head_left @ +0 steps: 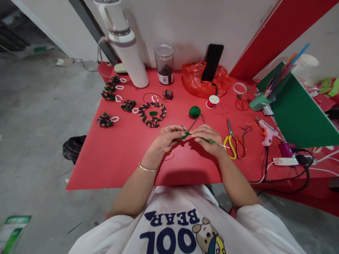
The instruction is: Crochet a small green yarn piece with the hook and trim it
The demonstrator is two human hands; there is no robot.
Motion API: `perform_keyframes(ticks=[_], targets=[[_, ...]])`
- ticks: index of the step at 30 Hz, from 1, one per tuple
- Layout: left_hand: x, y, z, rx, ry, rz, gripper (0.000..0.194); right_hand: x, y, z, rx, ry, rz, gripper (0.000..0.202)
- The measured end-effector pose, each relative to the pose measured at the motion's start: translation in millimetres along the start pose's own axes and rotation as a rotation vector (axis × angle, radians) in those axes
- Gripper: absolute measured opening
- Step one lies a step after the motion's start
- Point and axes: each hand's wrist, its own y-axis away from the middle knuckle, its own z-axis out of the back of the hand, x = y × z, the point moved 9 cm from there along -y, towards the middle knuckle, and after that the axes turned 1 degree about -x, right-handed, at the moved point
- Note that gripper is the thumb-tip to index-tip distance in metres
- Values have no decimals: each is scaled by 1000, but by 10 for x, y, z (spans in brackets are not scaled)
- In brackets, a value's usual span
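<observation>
Left hand [170, 135] pinches green piece [186, 135]; right hand [208, 135] grips hook [209, 140]. If green yarn [192, 125] slackens, piece could unravel.

A red table [111, 158] carries a green yarn ball [194, 112], yellow-handled scissors [231, 134], a white bottle [134, 61] (upright) and a pink glue gun [267, 134]

The crocheted piece [186, 135] and yarn ball [195, 112] are showing green, the tabletop [119, 151] red, the braided ring [142, 114] variegated with orange and purple.
</observation>
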Motion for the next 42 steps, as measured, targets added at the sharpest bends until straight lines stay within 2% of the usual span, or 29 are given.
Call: perform_keyframes(ticks=[2,7,11,15,18,22,25,34,39,42], targets=[[-30,14,9,-20,-42,-37,28,-27,-16,20,38,-53,-74,15],[-29,31,-40,33,-132,-46,24,-232,86,25,107,-241,-343,22],[-27,29,-30,50,-152,-26,23,-431,205,26,25,-453,-481,25],[-32,38,-65,73,-126,-45,23,-581,267,-55,-76,-569,-555,34],[-8,33,-98,45,-61,-83,28,-585,248,-123,-133,-578,-538,40],[-12,14,-118,-16,4,-199,31,-410,150,-68,-160,-288,-394,30],[-48,20,-104,-53,-36,-275,33,-298,95,-31,-136,-191,-318,23],[-64,84,-125,-42,-186,-192,29,-264,55,-34,-76,-156,-321,26],[-117,72,-96,-69,-209,-283,26,-214,42,-11,-84,-140,-302,24],[-124,79,-129,-29,-231,-301,25,-216,49,6,-94,-109,-309,26]])
